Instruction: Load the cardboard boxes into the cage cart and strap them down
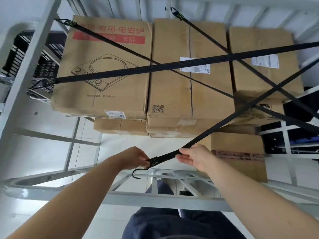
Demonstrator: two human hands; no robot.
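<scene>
Left grip (136, 158) pinches the hooked end of the black strap (224, 121); right grip (194, 157) clasps it just beside, at 3 o'clock; the strap runs toward 2 o'clock across cardboard boxes (172, 87) stacked in the cage cart (155, 201).

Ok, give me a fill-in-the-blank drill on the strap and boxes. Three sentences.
1. The left hand pinches the strap end, just above its dangling ____.
2. The right hand grips the same strap, nearer the stacked ____.
3. The box with the cooker drawing bears a ____ band.

Missing words: hook; boxes; red.
</scene>
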